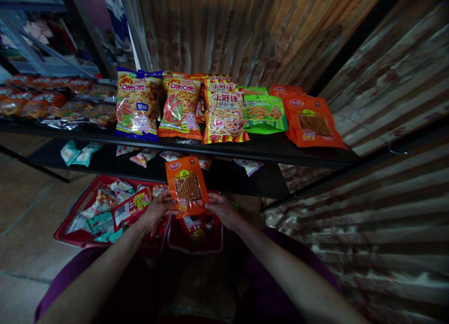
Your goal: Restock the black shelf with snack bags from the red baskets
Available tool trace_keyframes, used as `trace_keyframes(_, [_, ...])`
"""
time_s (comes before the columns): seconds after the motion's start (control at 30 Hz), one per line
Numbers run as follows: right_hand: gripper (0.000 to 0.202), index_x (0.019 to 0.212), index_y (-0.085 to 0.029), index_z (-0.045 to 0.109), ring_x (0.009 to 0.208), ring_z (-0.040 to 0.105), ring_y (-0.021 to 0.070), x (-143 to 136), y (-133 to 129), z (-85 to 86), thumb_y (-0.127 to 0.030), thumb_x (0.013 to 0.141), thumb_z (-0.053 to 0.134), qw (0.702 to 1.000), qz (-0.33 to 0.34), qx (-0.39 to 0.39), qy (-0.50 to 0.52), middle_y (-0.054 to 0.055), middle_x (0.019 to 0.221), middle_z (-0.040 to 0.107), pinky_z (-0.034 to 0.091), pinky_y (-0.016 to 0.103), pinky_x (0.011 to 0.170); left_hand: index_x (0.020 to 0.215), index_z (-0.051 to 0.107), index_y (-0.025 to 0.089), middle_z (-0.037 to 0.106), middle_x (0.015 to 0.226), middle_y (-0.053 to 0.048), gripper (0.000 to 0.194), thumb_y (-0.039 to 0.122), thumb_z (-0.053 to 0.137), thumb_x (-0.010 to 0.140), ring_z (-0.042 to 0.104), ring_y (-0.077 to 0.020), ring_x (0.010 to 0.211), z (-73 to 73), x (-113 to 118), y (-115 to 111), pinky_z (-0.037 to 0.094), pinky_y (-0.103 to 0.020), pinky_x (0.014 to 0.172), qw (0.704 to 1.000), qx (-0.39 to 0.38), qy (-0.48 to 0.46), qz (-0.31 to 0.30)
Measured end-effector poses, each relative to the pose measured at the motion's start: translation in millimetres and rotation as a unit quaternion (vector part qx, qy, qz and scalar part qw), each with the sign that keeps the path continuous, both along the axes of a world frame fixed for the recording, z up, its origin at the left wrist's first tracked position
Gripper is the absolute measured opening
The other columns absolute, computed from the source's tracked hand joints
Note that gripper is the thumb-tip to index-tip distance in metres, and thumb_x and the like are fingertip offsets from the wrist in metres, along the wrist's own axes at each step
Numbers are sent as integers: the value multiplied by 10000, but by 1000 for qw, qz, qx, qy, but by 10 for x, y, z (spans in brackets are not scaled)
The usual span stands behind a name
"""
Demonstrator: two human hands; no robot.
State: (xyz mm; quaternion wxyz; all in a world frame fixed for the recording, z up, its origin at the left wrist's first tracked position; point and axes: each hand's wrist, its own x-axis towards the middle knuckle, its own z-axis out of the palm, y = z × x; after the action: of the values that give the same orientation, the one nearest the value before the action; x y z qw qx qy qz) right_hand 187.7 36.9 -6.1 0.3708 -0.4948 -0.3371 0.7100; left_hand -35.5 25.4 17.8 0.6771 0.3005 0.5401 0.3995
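Both forearms (101,272) of mine reach forward over my purple-covered knees (298,254). I have one orange packet (187,186) pinched between two hands: my left hand (157,211) closes on its lower left edge, my right hand (222,211) on its lower right. Its front faces me, brown sticks showing through the window, just above the right red basket (194,250) and before the lower shelf (268,180).

Beside that, the left red basket (68,240) is heaped with small packets (101,221). On the upper shelf (259,148), matching orange packets (314,123) lie by the right front corner, then leftward come green packets (264,111), prawn cracker bags (225,116), an orange-trimmed bag (180,106) and a blue-edged bag (136,104), near the front edge.
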Motion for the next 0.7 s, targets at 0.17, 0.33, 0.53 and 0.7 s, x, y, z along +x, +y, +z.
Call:
trace_keyframes(0.17, [384,885,-189,685,723,669,170,2,18,39,-318,539,789,999,9,43,0,34,830,730,505,296,701,1118,519,192,698,895,-21,603,135,771,573,659,-161,838,44,25,-2,497,-257,757,996,42,-34,-72])
trace_keyframes(0.33, [378,881,-191,686,730,670,178,12,26,13,-290,529,782,999,5,32,4,32,838,730,509,307,711,1131,499,188,696,878,-16,615,117,748,573,653,-146,761,3,44,11,483,-237,691,996,47,-15,-72])
trace_keyframes(0.53, [348,899,-196,695,742,672,175,34,34,-13,-282,566,752,999,5,24,24,30,855,728,508,280,672,1150,487,195,683,891,-16,600,128,718,599,642,-143,751,-26,34,47,482,-228,641,995,59,-10,-79])
trace_keyframes(0.7, [405,971,-218,686,777,677,185,29,37,-14,-353,596,763,999,-8,17,33,27,894,728,513,311,721,1129,515,196,681,879,-17,612,144,750,566,643,-147,741,-6,43,44,496,-240,651,996,37,-12,-84])
